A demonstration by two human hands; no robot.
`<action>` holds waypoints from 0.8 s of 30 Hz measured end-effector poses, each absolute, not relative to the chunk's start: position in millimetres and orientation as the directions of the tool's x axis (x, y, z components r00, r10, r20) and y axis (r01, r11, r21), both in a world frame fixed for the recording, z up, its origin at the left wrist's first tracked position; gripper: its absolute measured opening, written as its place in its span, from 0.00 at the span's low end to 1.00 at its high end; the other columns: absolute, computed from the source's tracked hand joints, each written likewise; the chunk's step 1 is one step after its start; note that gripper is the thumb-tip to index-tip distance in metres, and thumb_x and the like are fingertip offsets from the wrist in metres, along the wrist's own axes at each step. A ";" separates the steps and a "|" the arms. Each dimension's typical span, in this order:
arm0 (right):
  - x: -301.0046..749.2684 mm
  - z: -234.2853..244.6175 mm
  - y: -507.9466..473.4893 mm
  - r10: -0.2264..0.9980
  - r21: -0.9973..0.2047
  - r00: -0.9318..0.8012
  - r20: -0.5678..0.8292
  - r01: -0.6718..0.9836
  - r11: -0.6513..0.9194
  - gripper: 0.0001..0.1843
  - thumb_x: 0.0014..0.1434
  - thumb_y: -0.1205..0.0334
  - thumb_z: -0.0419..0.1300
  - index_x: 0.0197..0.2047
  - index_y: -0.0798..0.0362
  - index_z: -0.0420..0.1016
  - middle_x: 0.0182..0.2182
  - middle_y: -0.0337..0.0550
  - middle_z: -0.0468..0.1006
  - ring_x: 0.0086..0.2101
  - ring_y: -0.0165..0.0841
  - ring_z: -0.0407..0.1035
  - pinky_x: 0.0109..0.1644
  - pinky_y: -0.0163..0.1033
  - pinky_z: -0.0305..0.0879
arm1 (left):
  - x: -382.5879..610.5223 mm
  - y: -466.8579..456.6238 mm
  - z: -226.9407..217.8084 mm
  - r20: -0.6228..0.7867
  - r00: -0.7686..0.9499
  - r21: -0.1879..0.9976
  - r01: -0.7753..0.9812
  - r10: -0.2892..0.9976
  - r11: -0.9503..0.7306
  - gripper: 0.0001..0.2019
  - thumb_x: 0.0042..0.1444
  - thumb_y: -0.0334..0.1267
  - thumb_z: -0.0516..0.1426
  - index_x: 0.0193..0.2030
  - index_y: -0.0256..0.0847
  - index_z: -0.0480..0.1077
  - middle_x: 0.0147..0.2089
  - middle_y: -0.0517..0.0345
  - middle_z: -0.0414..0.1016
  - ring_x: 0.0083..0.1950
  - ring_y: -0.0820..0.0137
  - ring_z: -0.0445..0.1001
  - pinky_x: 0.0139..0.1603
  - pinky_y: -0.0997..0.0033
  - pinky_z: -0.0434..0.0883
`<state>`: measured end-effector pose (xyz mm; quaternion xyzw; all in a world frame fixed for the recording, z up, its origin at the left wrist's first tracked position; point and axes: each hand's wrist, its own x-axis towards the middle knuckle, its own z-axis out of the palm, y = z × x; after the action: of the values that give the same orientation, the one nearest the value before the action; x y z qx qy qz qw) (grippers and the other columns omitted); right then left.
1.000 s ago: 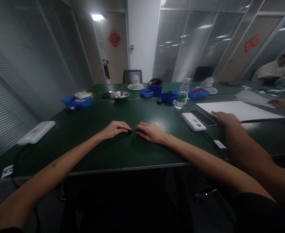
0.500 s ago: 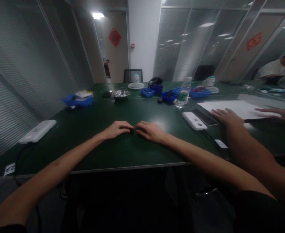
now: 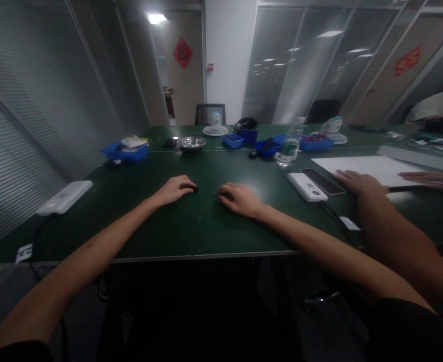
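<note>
My left hand [image 3: 174, 189] rests on the dark green table [image 3: 191, 226] with its fingers curled round a small black part [image 3: 194, 189] at the fingertips. My right hand [image 3: 240, 198] lies a little to the right, fingers closed over another small dark part [image 3: 223, 194] that is mostly hidden. A gap of bare table separates the two hands. Both forearms stretch in from the near edge.
A co-worker's hands [image 3: 359, 182] lie on a white sheet [image 3: 372, 166] at the right, beside a white power bank [image 3: 306, 187] and a phone [image 3: 323, 181]. Blue bins [image 3: 125, 151], a metal bowl [image 3: 191, 144], a water bottle [image 3: 289, 147] and small fans stand farther back. A white device [image 3: 65, 197] lies left.
My hands, which met fingertip to fingertip over a small black piece, have drawn apart, each with a dark piece. The view shifted slightly.
</note>
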<state>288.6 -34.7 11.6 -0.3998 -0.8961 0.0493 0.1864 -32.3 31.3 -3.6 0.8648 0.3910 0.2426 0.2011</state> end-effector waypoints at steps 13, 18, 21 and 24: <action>291.1 8.0 -30.5 0.720 -0.232 -0.628 0.296 0.684 0.692 0.15 0.72 0.55 0.58 0.57 0.51 0.76 0.49 0.47 0.81 0.39 0.35 0.74 0.42 0.38 0.64 | -215.0 64.0 6.8 0.207 -0.303 0.451 0.873 0.930 0.185 0.13 0.58 0.29 0.68 0.50 0.36 0.82 0.34 0.61 0.81 0.42 0.66 0.76 0.53 0.69 0.69; 292.1 9.1 -30.1 0.720 -0.215 -0.631 0.289 0.690 0.691 0.16 0.72 0.55 0.57 0.58 0.51 0.76 0.50 0.47 0.81 0.40 0.36 0.74 0.41 0.39 0.64 | -205.3 59.1 10.7 0.219 -0.311 0.456 0.871 0.925 0.184 0.15 0.58 0.27 0.69 0.52 0.33 0.81 0.25 0.69 0.74 0.36 0.71 0.70 0.47 0.74 0.65; 292.2 10.3 -30.6 0.719 -0.209 -0.634 0.285 0.691 0.692 0.16 0.72 0.55 0.57 0.58 0.51 0.76 0.50 0.47 0.81 0.40 0.36 0.74 0.41 0.39 0.63 | -198.0 58.3 12.4 0.225 -0.288 0.430 0.887 0.931 0.170 0.16 0.59 0.27 0.69 0.54 0.35 0.81 0.26 0.68 0.74 0.36 0.70 0.69 0.46 0.74 0.63; 291.9 12.1 -32.4 0.716 -0.208 -0.635 0.291 0.689 0.695 0.15 0.73 0.55 0.57 0.57 0.51 0.76 0.50 0.47 0.81 0.39 0.35 0.74 0.41 0.39 0.63 | -194.6 55.7 13.8 0.243 -0.266 0.391 0.907 0.933 0.156 0.15 0.59 0.30 0.69 0.53 0.35 0.82 0.25 0.67 0.74 0.35 0.69 0.69 0.46 0.73 0.63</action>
<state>291.9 -32.4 12.1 -0.3887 -0.9033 0.0385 0.1775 -194.6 55.7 13.8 0.6053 0.7599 0.2354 0.0274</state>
